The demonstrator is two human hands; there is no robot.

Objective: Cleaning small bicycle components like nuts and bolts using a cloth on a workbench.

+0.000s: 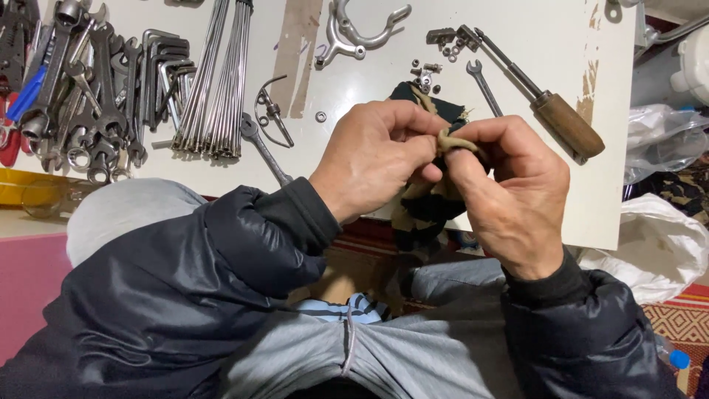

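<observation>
A tan cord (456,140) sits right in the middle of the action, pinched between both hands above the near edge of the white bench (517,29). The left hand (377,159) grips one side of it with thumb and fingers closed tight, and the right hand (509,192) clamps the other side, the cord looping over its forefinger. Under and behind the cord hangs a dark cloth (425,210) with tan patches, held up by the same fingers and drooping down past the bench edge toward the lap.

Moving outward on the bench: just beyond the hands lies a small open-ended spanner (484,85), and beside it a long tool with a brown wooden handle (569,125), its metal shaft running up toward a scatter of small nuts and bolts (428,74). Above those rests a curved metal bracket (354,33). To the left of the hands, another slim wrench (262,148) lies at an angle near the bench edge, with a bent wire clip (272,111) close by. Further left, a bundle of thin steel spokes (218,81) stretches up the bench, then a set of hex keys (166,70), and at the far left a big heap of spanners (81,96).

Off the right side, white plastic bags (665,236) pile up beside the bench.
</observation>
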